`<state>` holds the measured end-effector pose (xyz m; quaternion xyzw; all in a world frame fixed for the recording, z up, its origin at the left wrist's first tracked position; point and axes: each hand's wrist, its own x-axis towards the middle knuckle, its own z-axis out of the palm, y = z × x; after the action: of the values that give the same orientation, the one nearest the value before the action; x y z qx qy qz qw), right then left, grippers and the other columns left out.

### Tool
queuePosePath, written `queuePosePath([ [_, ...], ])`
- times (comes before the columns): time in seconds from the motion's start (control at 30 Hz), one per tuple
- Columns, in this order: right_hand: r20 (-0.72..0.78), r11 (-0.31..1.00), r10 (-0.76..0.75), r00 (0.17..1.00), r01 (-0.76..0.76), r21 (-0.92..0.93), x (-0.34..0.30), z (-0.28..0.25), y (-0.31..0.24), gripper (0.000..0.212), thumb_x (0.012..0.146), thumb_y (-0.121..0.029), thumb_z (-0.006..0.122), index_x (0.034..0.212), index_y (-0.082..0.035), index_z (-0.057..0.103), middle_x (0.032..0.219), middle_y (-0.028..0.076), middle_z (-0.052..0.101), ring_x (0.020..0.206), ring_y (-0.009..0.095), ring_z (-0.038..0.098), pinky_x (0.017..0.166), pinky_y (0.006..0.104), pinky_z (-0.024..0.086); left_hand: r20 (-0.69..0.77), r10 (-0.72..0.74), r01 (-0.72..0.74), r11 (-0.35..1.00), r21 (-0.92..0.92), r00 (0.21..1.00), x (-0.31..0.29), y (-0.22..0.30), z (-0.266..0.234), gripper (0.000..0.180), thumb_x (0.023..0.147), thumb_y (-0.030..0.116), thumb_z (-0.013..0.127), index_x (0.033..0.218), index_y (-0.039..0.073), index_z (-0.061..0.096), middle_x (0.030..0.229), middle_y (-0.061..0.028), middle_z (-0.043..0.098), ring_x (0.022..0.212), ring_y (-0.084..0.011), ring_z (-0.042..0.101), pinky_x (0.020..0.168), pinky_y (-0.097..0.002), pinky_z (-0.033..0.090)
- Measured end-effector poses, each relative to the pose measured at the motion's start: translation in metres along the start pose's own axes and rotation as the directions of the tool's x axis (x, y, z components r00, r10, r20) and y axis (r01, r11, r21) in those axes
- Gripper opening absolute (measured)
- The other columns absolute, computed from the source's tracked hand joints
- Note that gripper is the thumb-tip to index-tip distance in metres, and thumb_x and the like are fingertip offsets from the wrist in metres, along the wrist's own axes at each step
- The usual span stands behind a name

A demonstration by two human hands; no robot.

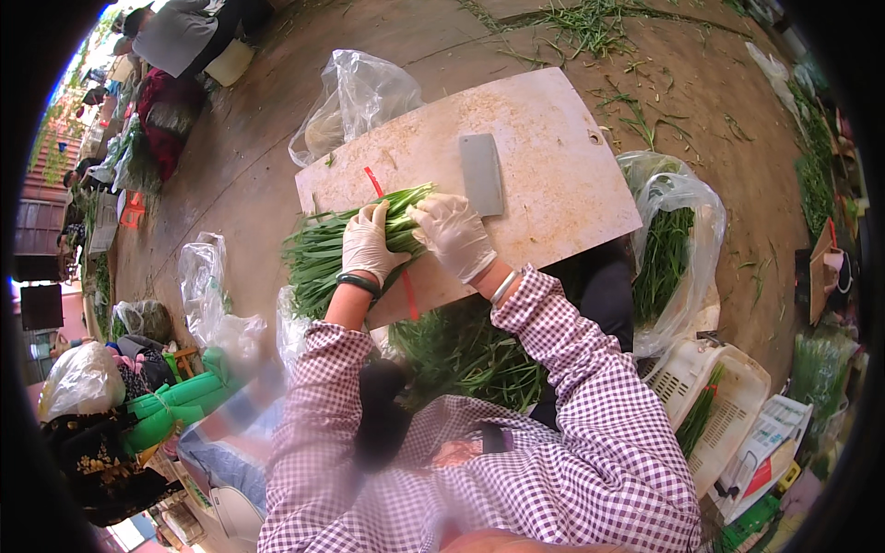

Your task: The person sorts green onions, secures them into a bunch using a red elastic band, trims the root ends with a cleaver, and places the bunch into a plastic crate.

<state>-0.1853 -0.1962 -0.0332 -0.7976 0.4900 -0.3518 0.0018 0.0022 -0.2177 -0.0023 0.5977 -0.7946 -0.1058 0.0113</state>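
A bunch of garlic chives [315,256] lies at the left part of a pale, stained cutting board [553,120], its green leaves to the left and its whitish stem ends to the right. My left hand [369,243], in a thin white glove, is wrapped over the bunch near the stems. With bent fingers, my right hand [454,236], gloved too, grips at the pale stem ends. Under the bunch runs a red strip [372,181], showing above and below it. Beyond my right hand a cleaver [482,173] rests flat on the board, untouched.
Loose greens [470,359] are heaped below the board, by my lap. A clear bag of greens [666,258] and a cream plastic basket [737,405] stand right. Behind the board sits a plastic bag [364,97]. Leaf scraps [590,26] litter the floor; a person [180,41] is far left.
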Motion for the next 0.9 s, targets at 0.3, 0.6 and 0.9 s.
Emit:
queuePosePath([
  [0.3,0.048,0.687,0.5,0.865,-0.429,0.587,0.011,-0.014,0.017,0.013,0.078,-0.017,0.077,0.084,-0.008,0.071,0.088,0.01,0.068,0.088,0.029,0.063,0.082,0.0389,0.05,-0.056,-0.017,0.028,0.981,0.194,0.998,-0.01,0.007,0.019,0.1,0.061,0.036,0.088,0.141,0.002,0.039,0.132,-0.0138,0.049,0.121,-0.0316,0.047,0.107,-0.0445,0.035],
  [0.6,0.472,0.868,0.244,0.847,-0.408,0.283,0.031,0.003,0.03,0.017,0.078,-0.029,0.074,0.089,-0.016,0.075,0.097,0.01,0.07,0.097,0.03,0.063,0.085,0.0405,0.05,-0.044,-0.005,0.014,0.98,0.198,0.999,-0.009,0.011,0.01,0.101,0.063,0.038,0.087,0.143,0.002,0.038,0.132,-0.0142,0.049,0.122,-0.0305,0.047,0.109,-0.0444,0.034],
  [0.9,0.348,0.864,0.317,0.882,-0.42,0.278,0.021,-0.007,0.026,0.016,0.083,-0.027,0.07,0.088,-0.013,0.073,0.089,0.012,0.07,0.089,0.029,0.066,0.081,0.0408,0.051,-0.125,0.016,0.005,0.986,0.168,0.992,-0.013,0.01,0.009,0.086,0.061,0.034,0.087,0.129,0.003,0.046,0.128,-0.0153,0.05,0.117,-0.0337,0.048,0.104,-0.0429,0.039],
])
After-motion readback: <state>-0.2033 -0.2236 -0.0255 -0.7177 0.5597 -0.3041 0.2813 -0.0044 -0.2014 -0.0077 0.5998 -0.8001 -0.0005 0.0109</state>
